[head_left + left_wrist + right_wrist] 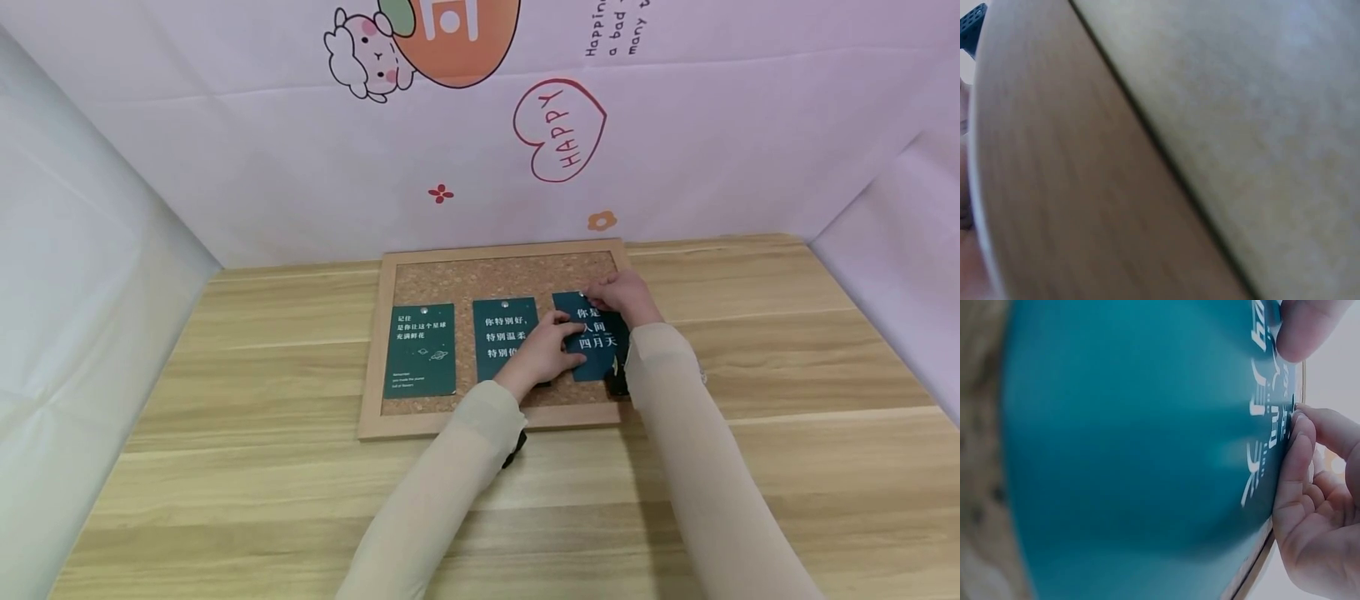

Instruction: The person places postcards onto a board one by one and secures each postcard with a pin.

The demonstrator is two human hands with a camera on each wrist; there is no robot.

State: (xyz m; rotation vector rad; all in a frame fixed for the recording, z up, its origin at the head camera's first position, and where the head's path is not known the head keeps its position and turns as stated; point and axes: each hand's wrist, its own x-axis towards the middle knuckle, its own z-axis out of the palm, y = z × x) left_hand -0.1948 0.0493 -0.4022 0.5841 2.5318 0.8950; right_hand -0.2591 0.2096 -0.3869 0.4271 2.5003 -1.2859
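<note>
A dark green card (pixel 588 367) with white lettering lies at the right side of a wood-framed corkboard (pixel 495 273). At the card's top edge my right hand (pixel 628 297) pinches a small pushpin (pixel 1297 408) between thumb and index finger. My left hand (pixel 546 352) rests its spread fingers on this card's left part, the fingers fairly straight. Its palm and wrist cover the lower right of the middle green card (pixel 491 312). In the left wrist view, the blurred wooden frame (pixel 1079 175) and cork fill most of the picture.
Another green card (pixel 420 367) lies at the board's left, with a pushpin (pixel 423 310) at its top; the middle card has a pushpin (pixel 505 304) too. The board lies on a wood-grain table (pixel 247 400), near a white printed backdrop (pixel 262 175).
</note>
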